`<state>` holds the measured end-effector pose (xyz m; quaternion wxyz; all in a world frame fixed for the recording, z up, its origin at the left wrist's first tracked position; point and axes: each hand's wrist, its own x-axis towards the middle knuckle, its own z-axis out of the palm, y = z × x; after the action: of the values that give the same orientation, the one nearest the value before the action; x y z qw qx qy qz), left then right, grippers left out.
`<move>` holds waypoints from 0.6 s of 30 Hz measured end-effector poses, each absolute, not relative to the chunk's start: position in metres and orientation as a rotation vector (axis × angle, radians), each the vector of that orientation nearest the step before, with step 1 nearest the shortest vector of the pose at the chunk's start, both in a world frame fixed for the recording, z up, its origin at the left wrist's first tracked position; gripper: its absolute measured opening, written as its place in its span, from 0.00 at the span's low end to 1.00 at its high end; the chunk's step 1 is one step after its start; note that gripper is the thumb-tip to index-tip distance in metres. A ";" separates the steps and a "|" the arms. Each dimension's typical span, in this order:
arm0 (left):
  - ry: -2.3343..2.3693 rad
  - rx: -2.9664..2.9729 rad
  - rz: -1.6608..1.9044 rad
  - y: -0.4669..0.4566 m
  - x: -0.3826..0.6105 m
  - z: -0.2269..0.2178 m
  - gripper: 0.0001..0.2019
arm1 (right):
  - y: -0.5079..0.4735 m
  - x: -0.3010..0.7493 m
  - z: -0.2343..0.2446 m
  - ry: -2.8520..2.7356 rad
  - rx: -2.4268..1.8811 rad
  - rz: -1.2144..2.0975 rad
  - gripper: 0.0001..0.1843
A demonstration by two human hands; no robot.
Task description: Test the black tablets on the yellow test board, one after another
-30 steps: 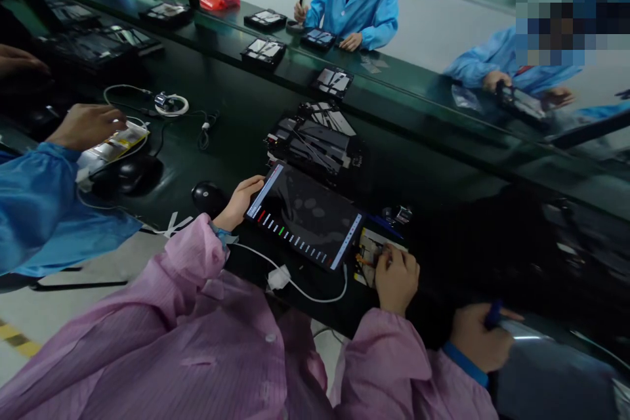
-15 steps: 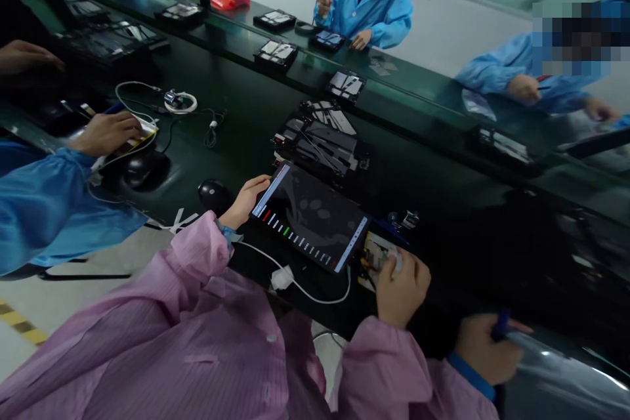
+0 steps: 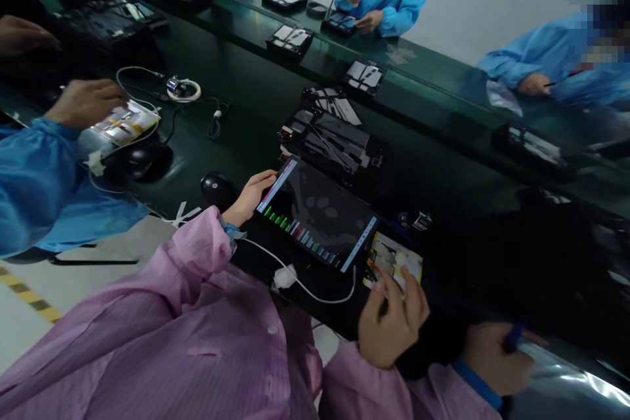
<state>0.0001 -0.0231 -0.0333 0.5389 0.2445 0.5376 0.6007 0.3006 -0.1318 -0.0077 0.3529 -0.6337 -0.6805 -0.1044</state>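
Observation:
My left hand (image 3: 252, 197) is closed on the left edge of a tablet screen (image 3: 319, 210), thumb along the rim and the other fingers hidden. The tablet lies tilted on the dark bench, its display lit with rows of green, red and white text. A white cable (image 3: 305, 291) runs below it. My right hand (image 3: 391, 321) is over the near edge of a flat board with yellow edges (image 3: 399, 256), right of the tablet. Its fingers are bent and spread, with nothing visible between them. Whether the fingertips touch the board, I cannot tell.
Stacked dark device parts (image 3: 327, 138) lie behind the tablet, and a black mouse (image 3: 216, 189) sits to its left. A co-worker's hand (image 3: 497, 357) with a blue pen is close at right. Another hand (image 3: 86, 104) works at left. Open devices (image 3: 363, 77) line the raised shelf.
My right hand has drawn back toward me and its fingers have spread, uncovering more of the board. More green rows show on the screen. My left hand keeps its hold.

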 end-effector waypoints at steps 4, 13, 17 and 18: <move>1.261 0.619 1.429 -0.023 -0.001 -0.035 0.15 | -0.100 0.339 -0.017 -1.668 -1.736 -0.199 0.18; 1.328 0.548 1.396 -0.030 0.005 -0.026 0.20 | -0.065 0.376 -0.061 -1.764 -1.755 0.102 0.19; 1.429 0.480 1.403 -0.033 0.007 -0.025 0.23 | -0.071 0.371 -0.058 -1.763 -1.787 0.076 0.14; 1.445 0.475 1.407 -0.034 0.008 -0.023 0.24 | -0.072 0.370 -0.057 -1.751 -1.805 0.069 0.14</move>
<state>0.0079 -0.0341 -0.0235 0.5096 0.1972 0.6000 0.5842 0.3702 -0.0719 -0.0574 0.3077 -0.6826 -0.6624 0.0259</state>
